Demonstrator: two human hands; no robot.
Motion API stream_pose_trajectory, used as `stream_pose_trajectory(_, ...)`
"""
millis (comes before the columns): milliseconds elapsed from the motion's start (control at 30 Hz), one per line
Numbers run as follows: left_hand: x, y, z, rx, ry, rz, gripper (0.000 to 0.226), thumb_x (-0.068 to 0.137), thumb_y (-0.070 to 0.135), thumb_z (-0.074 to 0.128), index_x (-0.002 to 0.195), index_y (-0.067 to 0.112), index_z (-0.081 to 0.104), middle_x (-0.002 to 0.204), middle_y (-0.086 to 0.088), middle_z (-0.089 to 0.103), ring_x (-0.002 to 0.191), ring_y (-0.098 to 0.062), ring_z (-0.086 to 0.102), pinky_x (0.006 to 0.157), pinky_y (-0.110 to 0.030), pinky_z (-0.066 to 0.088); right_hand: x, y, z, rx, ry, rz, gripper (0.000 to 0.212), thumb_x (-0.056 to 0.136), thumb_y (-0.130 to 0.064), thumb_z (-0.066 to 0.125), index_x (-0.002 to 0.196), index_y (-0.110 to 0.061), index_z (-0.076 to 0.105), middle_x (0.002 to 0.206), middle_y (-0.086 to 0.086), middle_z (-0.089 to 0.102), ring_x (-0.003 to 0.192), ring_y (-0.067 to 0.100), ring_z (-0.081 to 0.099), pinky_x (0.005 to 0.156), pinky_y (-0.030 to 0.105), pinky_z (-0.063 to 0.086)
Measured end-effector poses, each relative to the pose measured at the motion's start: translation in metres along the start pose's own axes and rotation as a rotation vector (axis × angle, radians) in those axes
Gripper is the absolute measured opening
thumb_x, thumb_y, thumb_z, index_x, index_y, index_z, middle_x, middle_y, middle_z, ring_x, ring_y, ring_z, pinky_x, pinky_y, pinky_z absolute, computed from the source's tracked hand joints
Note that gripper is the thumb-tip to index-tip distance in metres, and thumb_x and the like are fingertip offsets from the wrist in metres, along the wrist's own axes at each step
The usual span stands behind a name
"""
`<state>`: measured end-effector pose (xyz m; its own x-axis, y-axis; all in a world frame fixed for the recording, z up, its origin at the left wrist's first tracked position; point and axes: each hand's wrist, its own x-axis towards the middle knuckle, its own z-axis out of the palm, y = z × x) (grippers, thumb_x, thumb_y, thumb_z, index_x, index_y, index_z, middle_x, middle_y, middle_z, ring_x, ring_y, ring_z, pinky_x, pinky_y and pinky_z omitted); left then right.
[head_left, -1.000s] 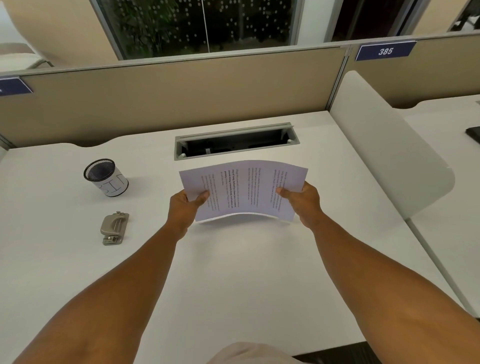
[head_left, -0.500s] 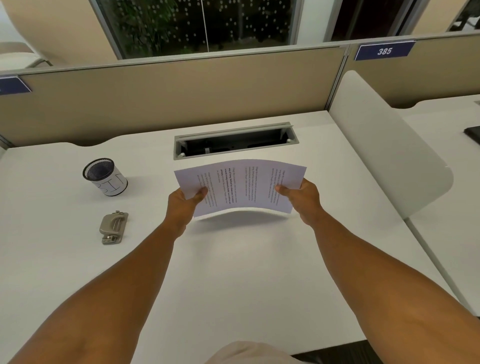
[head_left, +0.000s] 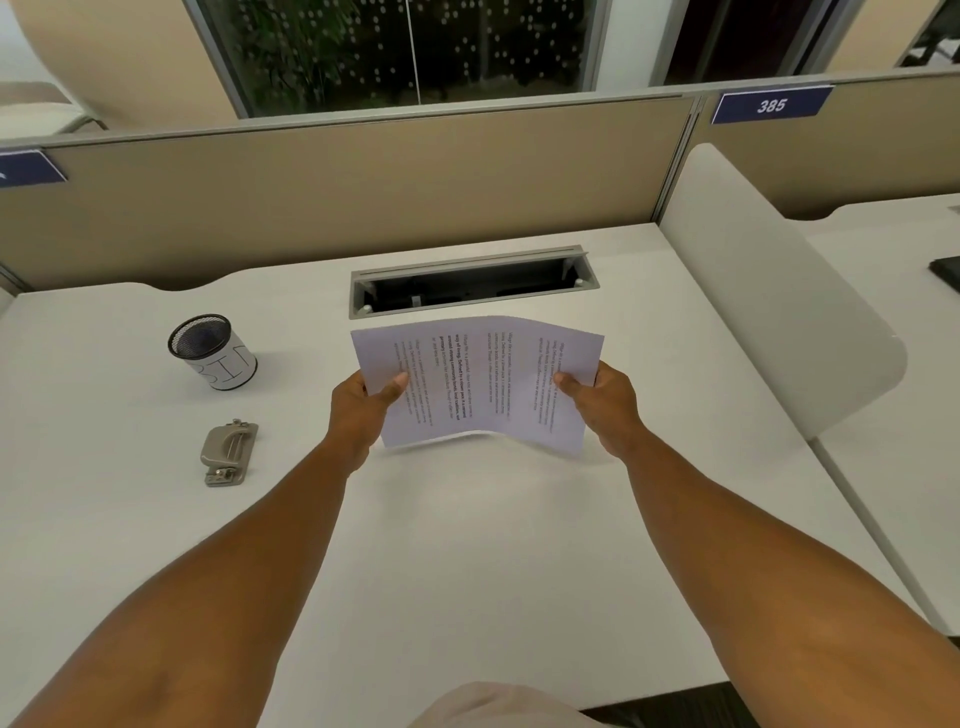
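Fingers hide beneath the bowed, printed paper (head_left: 478, 382); left hand (head_left: 358, 402) at 9 o'clock and right hand (head_left: 605, 400) at 3 pinch its edges, thumbs on top.

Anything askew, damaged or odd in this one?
Nothing spilled or damaged. The printed paper, gripped at both ends by the left hand and right hand, buckles upward in the middle. The cable hatch behind it stands open.

You hold the printed paper (head_left: 478, 384) at frame centre.
Your left hand (head_left: 358, 410) and right hand (head_left: 608, 408) pinch its 2 side edges, arching it above the desk (head_left: 467, 545); a mesh cup (head_left: 213, 351) and a hole punch (head_left: 228, 452) sit at left.
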<state>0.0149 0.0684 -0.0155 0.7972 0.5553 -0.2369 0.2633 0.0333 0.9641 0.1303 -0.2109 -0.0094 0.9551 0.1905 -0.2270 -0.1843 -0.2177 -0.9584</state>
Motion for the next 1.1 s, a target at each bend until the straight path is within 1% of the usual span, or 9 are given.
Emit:
stream_pose_trajectory(133, 0.003, 0.006, -0.003, -0.026, 0.054, 0.01, 0.02, 0.092, 0.026, 0.069, 0.111, 0.026, 0.062, 0.102, 0.01, 0.07, 0.088, -0.009, 0.066, 0.077, -0.024, 0.052, 0.002, -0.005, -0.001, 0.104, 0.035, 0.029, 0.021, 0.089, -0.021, 0.07, 0.109, -0.02, 0.065, 0.106, 0.003, 0.072, 0.087, 0.016, 0.07, 0.068, 0.025, 0.055)
stream_pose_trajectory(200, 0.003, 0.009, -0.005, -0.069, 0.092, 0.008, 0.022, 0.091, 0.025, 0.071, 0.111, 0.025, 0.062, 0.099, 0.012, 0.07, 0.084, -0.005, 0.066, 0.072, -0.02, 0.051, 0.003, -0.006, -0.003, 0.156, 0.042, 0.058, 0.021, 0.088, -0.02, 0.071, 0.108, -0.019, 0.065, 0.106, 0.003, 0.073, 0.086, 0.015, 0.07, 0.067, 0.024, 0.055)
stream_pose_trajectory(333, 0.006, 0.015, -0.005, -0.154, 0.15, -0.037, 0.056, 0.086, 0.028, 0.076, 0.136, 0.017, 0.054, 0.124, 0.002, 0.062, 0.108, -0.019, 0.061, 0.093, -0.032, 0.049, 0.005, -0.006, -0.003, 0.264, 0.025, 0.141, 0.028, 0.087, -0.017, 0.071, 0.114, -0.014, 0.065, 0.109, 0.004, 0.073, 0.096, 0.023, 0.07, 0.083, 0.039, 0.058)
stream_pose_trajectory(400, 0.007, 0.016, -0.002, -0.188, 0.16, -0.064, 0.067, 0.083, 0.033, 0.079, 0.14, 0.016, 0.049, 0.13, 0.0, 0.06, 0.114, -0.023, 0.059, 0.099, -0.035, 0.048, 0.005, -0.008, -0.002, 0.329, 0.011, 0.162, 0.03, 0.087, -0.014, 0.07, 0.116, -0.013, 0.064, 0.11, 0.004, 0.072, 0.1, 0.026, 0.069, 0.089, 0.044, 0.056)
stream_pose_trajectory(533, -0.001, 0.02, 0.011, -0.312, 0.107, -0.075, 0.048, 0.083, 0.031, 0.079, 0.125, 0.02, 0.059, 0.118, 0.004, 0.068, 0.114, -0.019, 0.061, 0.091, -0.033, 0.052, 0.005, -0.011, 0.005, 0.448, -0.001, 0.188, 0.036, 0.088, -0.009, 0.069, 0.123, -0.009, 0.061, 0.117, 0.008, 0.07, 0.108, 0.029, 0.066, 0.094, 0.047, 0.053)
stream_pose_trajectory(600, -0.005, 0.02, 0.018, -0.418, 0.051, -0.117, 0.052, 0.087, 0.027, 0.075, 0.134, 0.018, 0.055, 0.128, 0.002, 0.066, 0.121, -0.019, 0.06, 0.104, -0.041, 0.047, 0.005, -0.011, 0.009, 0.493, -0.003, 0.2, 0.04, 0.088, -0.007, 0.068, 0.126, -0.008, 0.058, 0.121, 0.01, 0.068, 0.111, 0.031, 0.065, 0.097, 0.05, 0.051)
stream_pose_trajectory(667, -0.01, 0.02, 0.026, -0.471, -0.005, -0.118, 0.051, 0.092, 0.024, 0.07, 0.139, 0.017, 0.052, 0.133, -0.001, 0.064, 0.124, -0.02, 0.059, 0.109, -0.045, 0.044, 0.005, -0.011, 0.012, 0.539, -0.008, 0.21, 0.041, 0.088, -0.006, 0.067, 0.128, -0.008, 0.058, 0.122, 0.011, 0.067, 0.113, 0.031, 0.064, 0.099, 0.051, 0.05)
stream_pose_trajectory(967, -0.011, 0.025, 0.044, -0.597, -0.101, -0.056, 0.041, 0.091, 0.015, 0.07, 0.13, 0.02, 0.059, 0.122, 0.0, 0.072, 0.113, -0.021, 0.068, 0.086, -0.038, 0.059, -0.004, -0.011, 0.025, 0.579, -0.159, 0.26, 0.044, 0.087, -0.003, 0.067, 0.129, -0.012, 0.056, 0.124, 0.009, 0.066, 0.113, 0.029, 0.063, 0.095, 0.05, 0.051)
stream_pose_trajectory(1100, -0.006, 0.031, 0.041, -0.583, -0.123, -0.029, 0.042, 0.09, 0.011, 0.07, 0.131, 0.017, 0.06, 0.126, -0.003, 0.07, 0.115, -0.024, 0.067, 0.088, -0.039, 0.058, -0.003, -0.01, 0.023, 0.517, -0.197, 0.254, 0.041, 0.082, 0.0, 0.07, 0.119, -0.015, 0.06, 0.12, 0.009, 0.068, 0.108, 0.029, 0.064, 0.091, 0.046, 0.053)
